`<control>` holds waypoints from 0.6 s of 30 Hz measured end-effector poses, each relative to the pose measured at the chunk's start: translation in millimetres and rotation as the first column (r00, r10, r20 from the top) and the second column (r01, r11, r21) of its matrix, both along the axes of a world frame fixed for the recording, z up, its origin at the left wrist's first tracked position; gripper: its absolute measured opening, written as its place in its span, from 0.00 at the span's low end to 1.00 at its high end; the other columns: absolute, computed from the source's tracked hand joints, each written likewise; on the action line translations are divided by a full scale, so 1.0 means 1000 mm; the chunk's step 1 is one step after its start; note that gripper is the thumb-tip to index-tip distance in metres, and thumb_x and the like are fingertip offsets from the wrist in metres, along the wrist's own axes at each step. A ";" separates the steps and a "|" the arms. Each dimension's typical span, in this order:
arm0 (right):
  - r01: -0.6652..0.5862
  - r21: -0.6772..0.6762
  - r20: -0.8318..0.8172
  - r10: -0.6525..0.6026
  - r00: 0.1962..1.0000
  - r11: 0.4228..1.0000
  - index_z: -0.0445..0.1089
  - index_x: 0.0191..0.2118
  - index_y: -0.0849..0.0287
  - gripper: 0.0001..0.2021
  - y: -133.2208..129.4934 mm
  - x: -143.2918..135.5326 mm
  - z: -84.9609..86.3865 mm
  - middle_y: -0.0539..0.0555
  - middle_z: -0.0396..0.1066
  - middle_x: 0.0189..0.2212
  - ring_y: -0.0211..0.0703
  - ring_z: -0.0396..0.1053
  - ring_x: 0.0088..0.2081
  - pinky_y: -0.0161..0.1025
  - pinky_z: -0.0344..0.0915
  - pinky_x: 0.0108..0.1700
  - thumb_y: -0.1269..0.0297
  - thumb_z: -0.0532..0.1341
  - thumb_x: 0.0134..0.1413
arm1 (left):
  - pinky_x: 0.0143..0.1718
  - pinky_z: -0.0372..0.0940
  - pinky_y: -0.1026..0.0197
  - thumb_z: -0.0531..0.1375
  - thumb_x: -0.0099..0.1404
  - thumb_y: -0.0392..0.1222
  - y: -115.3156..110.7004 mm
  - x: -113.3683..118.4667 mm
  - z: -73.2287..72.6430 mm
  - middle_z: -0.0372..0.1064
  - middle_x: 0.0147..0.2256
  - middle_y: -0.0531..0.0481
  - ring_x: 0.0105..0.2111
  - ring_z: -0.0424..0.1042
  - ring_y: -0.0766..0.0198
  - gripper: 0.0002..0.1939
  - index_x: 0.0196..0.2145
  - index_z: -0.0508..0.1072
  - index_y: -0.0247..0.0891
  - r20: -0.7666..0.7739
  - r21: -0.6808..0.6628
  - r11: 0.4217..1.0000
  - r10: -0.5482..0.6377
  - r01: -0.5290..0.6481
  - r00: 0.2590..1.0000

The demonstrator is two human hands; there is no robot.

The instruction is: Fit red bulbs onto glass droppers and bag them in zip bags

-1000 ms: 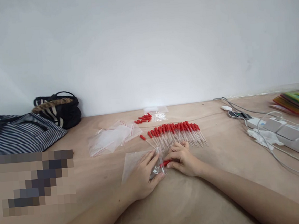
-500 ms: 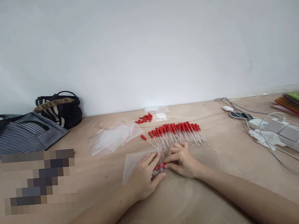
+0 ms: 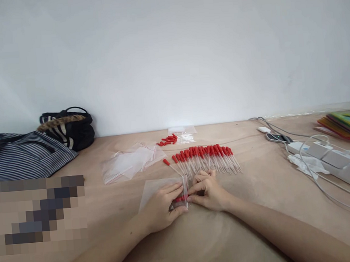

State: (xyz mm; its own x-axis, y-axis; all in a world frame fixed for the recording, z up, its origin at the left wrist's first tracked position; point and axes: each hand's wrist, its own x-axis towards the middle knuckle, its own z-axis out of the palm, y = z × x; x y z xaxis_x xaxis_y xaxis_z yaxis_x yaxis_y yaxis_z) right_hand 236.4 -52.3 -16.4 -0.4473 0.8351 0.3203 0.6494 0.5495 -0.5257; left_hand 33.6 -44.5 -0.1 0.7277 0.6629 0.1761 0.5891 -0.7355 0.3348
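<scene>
My left hand (image 3: 164,206) holds a clear zip-lock bag (image 3: 146,191) down on the table, its fingers on top and the thumb along the near side. Red rubber bulbs (image 3: 182,198) of droppers show through the plastic by the bag's mouth; most of their tubes lie hidden under my left hand. At that mouth, the closed thumb and fingertips of my right hand (image 3: 208,191) pinch the end of the red bulbs. Just beyond my right hand lies a row of droppers (image 3: 207,154) with red bulbs and clear thin tubes, one (image 3: 171,166) set slightly apart at the left.
Several flat zip-lock bags (image 3: 129,165) overlap at the left. Behind the row are loose red bulbs (image 3: 168,139) and clear tubes on plastic (image 3: 185,138). A power strip (image 3: 331,157) with cables is at the right, striped bags (image 3: 31,158) at the left.
The red bulbs have moved left, further into the bag, and my right fingertips have followed to the bag's mouth. My left hand still holds the bag.
</scene>
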 end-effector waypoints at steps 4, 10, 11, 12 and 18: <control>0.015 -0.008 0.017 -0.015 1.000 1.000 0.74 0.27 0.50 0.09 0.000 -0.011 -0.001 0.48 0.68 0.25 0.38 0.59 0.34 0.43 0.42 0.41 0.55 0.59 0.50 | 0.51 0.61 0.49 0.57 0.58 0.48 -0.001 0.003 -0.005 0.64 0.51 0.38 0.51 0.63 0.52 0.24 0.50 0.66 0.33 0.032 0.028 1.000 0.006 -0.007 0.999; 0.073 0.016 0.020 -0.073 0.997 0.997 0.72 0.25 0.53 0.09 0.006 -0.006 0.003 0.47 0.70 0.25 0.39 0.61 0.34 0.43 0.42 0.41 0.55 0.62 0.47 | 0.50 0.61 0.48 0.57 0.58 0.51 -0.002 0.003 -0.003 0.64 0.51 0.38 0.51 0.64 0.51 0.25 0.50 0.66 0.34 0.019 0.059 0.998 0.009 -0.010 1.000; 0.086 0.027 0.028 -0.086 0.996 0.996 0.72 0.26 0.53 0.08 0.009 0.000 0.005 0.48 0.70 0.26 0.40 0.61 0.35 0.43 0.42 0.41 0.56 0.63 0.46 | 0.50 0.61 0.47 0.58 0.57 0.52 -0.002 0.001 -0.003 0.64 0.51 0.38 0.51 0.63 0.50 0.27 0.51 0.66 0.34 0.021 0.071 0.997 0.011 -0.012 1.000; 0.112 0.039 0.033 -0.114 0.993 0.993 0.72 0.27 0.53 0.06 0.014 0.009 0.007 0.48 0.71 0.27 0.41 0.62 0.35 0.43 0.42 0.41 0.57 0.63 0.46 | 0.50 0.61 0.46 0.58 0.56 0.52 -0.001 -0.002 -0.003 0.64 0.51 0.38 0.51 0.63 0.49 0.28 0.51 0.65 0.35 0.027 0.085 0.996 0.013 -0.015 1.000; 0.643 0.021 0.062 -0.643 0.764 0.766 0.71 0.26 0.56 0.10 0.054 0.059 0.018 0.51 0.71 0.25 0.45 0.65 0.35 0.46 0.44 0.43 0.56 0.57 0.49 | 0.53 0.57 0.45 0.57 0.58 0.52 -0.002 -0.028 -0.015 0.63 0.52 0.45 0.54 0.59 0.51 0.25 0.52 0.65 0.42 0.128 0.128 0.992 -0.004 -0.013 0.992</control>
